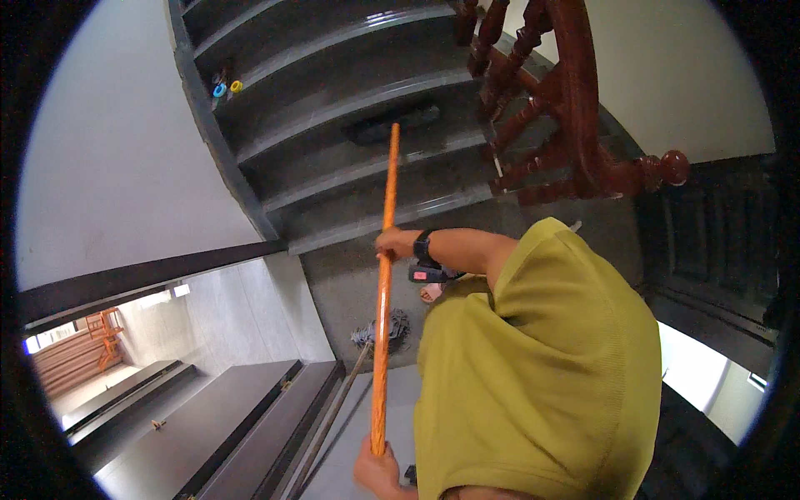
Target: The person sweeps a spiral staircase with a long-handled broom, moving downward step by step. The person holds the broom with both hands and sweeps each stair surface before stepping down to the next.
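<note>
An orange wood-patterned pole (382, 300) runs up the middle of the view, its far end meeting a dark, blurred broom-like head (392, 125) on a stair tread. My right hand (394, 242), with a black band on the wrist, is wrapped around the pole near its middle. Lower down, my left hand (377, 469) grips the near end. Beneath the pole, a string mop head (381, 330) lies on the dark floor, and its thin handle (334, 406) slants down to the left.
Dark stone stairs (350, 81) rise ahead, bordered by a reddish-brown wooden banister (578, 112) on the right and a white wall (119, 150) on the left. Blue (219, 90) and yellow (236, 86) ring-shaped items sit at a tread's left end. A dark door (219, 425) stands lower left.
</note>
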`<state>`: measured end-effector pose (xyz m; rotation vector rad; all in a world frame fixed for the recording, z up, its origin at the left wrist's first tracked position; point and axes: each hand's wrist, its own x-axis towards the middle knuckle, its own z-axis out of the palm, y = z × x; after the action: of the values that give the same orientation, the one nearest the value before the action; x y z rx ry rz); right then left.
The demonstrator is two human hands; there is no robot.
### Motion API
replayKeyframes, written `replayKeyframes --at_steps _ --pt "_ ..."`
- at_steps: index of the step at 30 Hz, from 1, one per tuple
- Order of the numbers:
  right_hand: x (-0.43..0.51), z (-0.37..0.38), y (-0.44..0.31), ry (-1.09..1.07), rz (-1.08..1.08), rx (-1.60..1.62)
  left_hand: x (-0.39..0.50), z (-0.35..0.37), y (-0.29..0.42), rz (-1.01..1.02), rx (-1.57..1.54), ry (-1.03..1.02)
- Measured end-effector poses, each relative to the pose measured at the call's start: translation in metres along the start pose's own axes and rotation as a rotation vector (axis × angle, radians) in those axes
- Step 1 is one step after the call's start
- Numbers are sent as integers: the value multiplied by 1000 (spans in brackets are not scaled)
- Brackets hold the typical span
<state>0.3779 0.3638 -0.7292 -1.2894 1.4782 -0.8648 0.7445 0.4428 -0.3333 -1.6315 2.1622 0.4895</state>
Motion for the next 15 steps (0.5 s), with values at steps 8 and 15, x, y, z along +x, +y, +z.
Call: replayKeyframes --at_steps 8,15 --pt "18 26 47 95 410 -156 -13 1 26 -56 84 -49" --pt "-22 109 -56 -233 611 810 -80 -10 -64 -223 140 -68"
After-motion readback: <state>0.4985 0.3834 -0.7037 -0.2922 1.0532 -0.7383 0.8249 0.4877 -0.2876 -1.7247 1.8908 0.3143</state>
